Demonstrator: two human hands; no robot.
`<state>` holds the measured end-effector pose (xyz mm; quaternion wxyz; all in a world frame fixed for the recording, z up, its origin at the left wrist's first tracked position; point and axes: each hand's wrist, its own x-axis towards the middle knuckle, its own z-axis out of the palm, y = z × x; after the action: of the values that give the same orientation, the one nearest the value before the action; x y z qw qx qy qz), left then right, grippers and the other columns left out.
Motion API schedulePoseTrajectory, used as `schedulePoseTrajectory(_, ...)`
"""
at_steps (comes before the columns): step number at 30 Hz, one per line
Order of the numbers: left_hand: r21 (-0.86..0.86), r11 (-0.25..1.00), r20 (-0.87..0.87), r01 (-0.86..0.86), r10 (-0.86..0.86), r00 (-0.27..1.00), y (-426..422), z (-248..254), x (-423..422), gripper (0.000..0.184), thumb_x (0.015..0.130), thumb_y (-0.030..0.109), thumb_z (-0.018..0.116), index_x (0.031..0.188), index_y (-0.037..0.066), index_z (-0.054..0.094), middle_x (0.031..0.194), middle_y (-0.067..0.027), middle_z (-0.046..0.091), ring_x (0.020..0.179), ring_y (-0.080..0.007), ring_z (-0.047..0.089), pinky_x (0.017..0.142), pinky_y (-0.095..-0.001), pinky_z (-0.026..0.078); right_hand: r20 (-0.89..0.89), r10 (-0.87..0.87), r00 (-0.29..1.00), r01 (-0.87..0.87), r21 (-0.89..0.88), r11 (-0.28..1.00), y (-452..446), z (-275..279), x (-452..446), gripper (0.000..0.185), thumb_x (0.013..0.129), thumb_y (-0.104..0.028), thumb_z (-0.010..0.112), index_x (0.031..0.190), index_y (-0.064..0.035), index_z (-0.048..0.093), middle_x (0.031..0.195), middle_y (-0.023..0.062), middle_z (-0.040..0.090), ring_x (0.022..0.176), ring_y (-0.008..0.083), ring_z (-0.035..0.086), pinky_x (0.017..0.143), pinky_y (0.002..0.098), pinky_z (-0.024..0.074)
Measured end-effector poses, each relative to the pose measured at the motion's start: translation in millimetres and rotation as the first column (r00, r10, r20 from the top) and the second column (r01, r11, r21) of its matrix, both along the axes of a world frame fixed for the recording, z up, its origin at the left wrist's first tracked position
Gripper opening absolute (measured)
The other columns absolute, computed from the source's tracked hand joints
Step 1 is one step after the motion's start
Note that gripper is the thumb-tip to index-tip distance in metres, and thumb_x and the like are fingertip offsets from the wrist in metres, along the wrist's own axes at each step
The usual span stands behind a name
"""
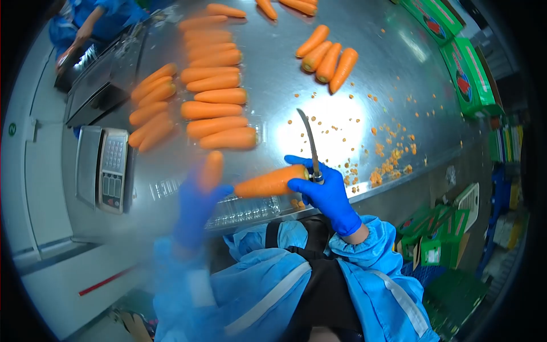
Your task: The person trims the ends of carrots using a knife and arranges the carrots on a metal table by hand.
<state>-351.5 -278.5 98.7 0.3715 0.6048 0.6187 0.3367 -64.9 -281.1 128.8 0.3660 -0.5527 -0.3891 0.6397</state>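
Blue-gloved, clamps a carrot and curved knife in the right hand over the table, left hand too blurred to tell its grip, seemingly midway, with lined-up carrots apparently done and four loose carrots perhaps remaining.

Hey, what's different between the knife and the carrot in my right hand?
The knife has a slim, dark, curved blade, whereas the carrot is thick, orange and tapered. The knife's blade points away from your body; the carrot lies crosswise, its narrow end toward your left hand. Both are held in your right hand.
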Motion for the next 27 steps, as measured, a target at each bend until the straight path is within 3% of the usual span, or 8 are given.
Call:
schedulePoseTrajectory(4,-0.161,0.959,-0.319,0.233,-0.274,0.907,2,19,1,0.091,0.055,0.042,0.090,0.129,0.008,0.050,0.114,-0.0146,0.063,0.104,-0.0314,0.063,0.088,-0.0405,0.050,-0.065,0.131,0.989,-0.141,-0.204,0.969,5,-8,-26,0.045,0.080,-0.028,0.077,0.119,-0.0069,0.067,0.080,0.0018,0.066,0.058,0.0052,0.053,0.051,0.0211,0.0442)
schedulePoseTrajectory(5,-0.198,0.929,-0.287,0.314,-0.361,0.887,0,15,-3,0.103,0.048,0.051,0.091,0.132,0.008,0.048,0.118,-0.0173,0.061,0.108,-0.0377,0.060,0.089,-0.0432,0.049,-0.092,0.134,0.987,-0.152,-0.237,0.960,6,-12,-32,0.045,0.080,-0.029,0.077,0.118,-0.0065,0.068,0.079,0.0018,0.065,0.057,0.0056,0.053,0.050,0.0210,0.0441)
schedulePoseTrajectory(8,-0.240,0.893,-0.243,0.381,-0.435,0.867,-14,14,-7,0.107,0.048,0.052,0.091,0.135,0.009,0.046,0.123,-0.0174,0.058,0.109,-0.0373,0.060,0.091,-0.0429,0.049,-0.099,0.147,0.984,-0.172,-0.342,0.924,7,-29,-49,0.039,0.081,-0.032,0.076,0.108,-0.0046,0.070,0.076,0.0021,0.064,0.055,0.0073,0.053,0.050,0.0209,0.0434)
schedulePoseTrajectory(11,-0.226,0.932,-0.059,0.285,-0.305,0.951,-35,3,-17,0.097,0.055,0.039,0.090,0.136,0.008,0.044,0.123,-0.0172,0.058,0.109,-0.0372,0.059,0.093,-0.0427,0.048,-0.147,0.166,0.975,-0.213,-0.413,0.885,8,-41,-71,0.038,0.081,-0.035,0.075,0.100,-0.0033,0.070,0.075,0.0034,0.063,0.055,0.0084,0.055,0.049,0.0214,0.0435)
schedulePoseTrajectory(14,-0.254,0.957,0.018,0.139,-0.139,0.990,-41,1,-39,0.091,0.058,0.028,0.086,0.135,0.007,0.044,0.120,-0.0164,0.059,0.109,-0.0358,0.060,0.093,-0.0424,0.048,-0.153,0.321,0.935,-0.354,-0.315,0.881,9,-46,-100,0.041,0.084,-0.033,0.073,0.113,-0.0045,0.067,0.075,0.0041,0.063,0.054,0.0095,0.056,0.047,0.0213,0.0414)
schedulePoseTrajectory(19,0.034,0.935,-0.591,0.353,-0.266,0.762,-12,25,-94,0.089,0.055,0.021,0.084,0.134,0.007,0.046,0.118,-0.0158,0.059,0.107,-0.0357,0.060,0.092,-0.0423,0.049,-0.238,0.251,0.938,-0.300,-0.197,0.934,17,-41,-106,0.039,0.090,-0.027,0.064,0.123,-0.0060,0.062,0.092,0.0040,0.068,0.058,0.0091,0.059,0.049,0.0209,0.0435)
schedulePoseTrajectory(22,-0.102,0.955,-0.588,0.280,-0.285,0.757,8,25,-105,0.088,0.057,0.019,0.083,0.135,0.008,0.045,0.123,-0.0165,0.056,0.113,-0.0375,0.056,0.097,-0.0429,0.045,-0.200,0.285,0.937,-0.328,-0.233,0.916,22,-53,-84,0.035,0.090,-0.023,0.063,0.121,-0.0068,0.064,0.091,0.0042,0.069,0.057,0.0092,0.059,0.048,0.0214,0.0432)
schedulePoseTrajectory(27,-0.050,0.906,-0.689,0.421,-0.336,0.642,11,-36,-144,0.086,0.069,0.026,0.076,0.144,0.011,0.037,0.137,-0.0170,0.045,0.130,-0.0384,0.040,0.108,-0.0490,0.030,-0.140,0.219,0.966,-0.254,-0.336,0.907,15,-55,-63,0.033,0.090,-0.021,0.063,0.119,-0.0058,0.065,0.092,0.0048,0.071,0.054,0.0079,0.055,0.047,0.0198,0.0420)
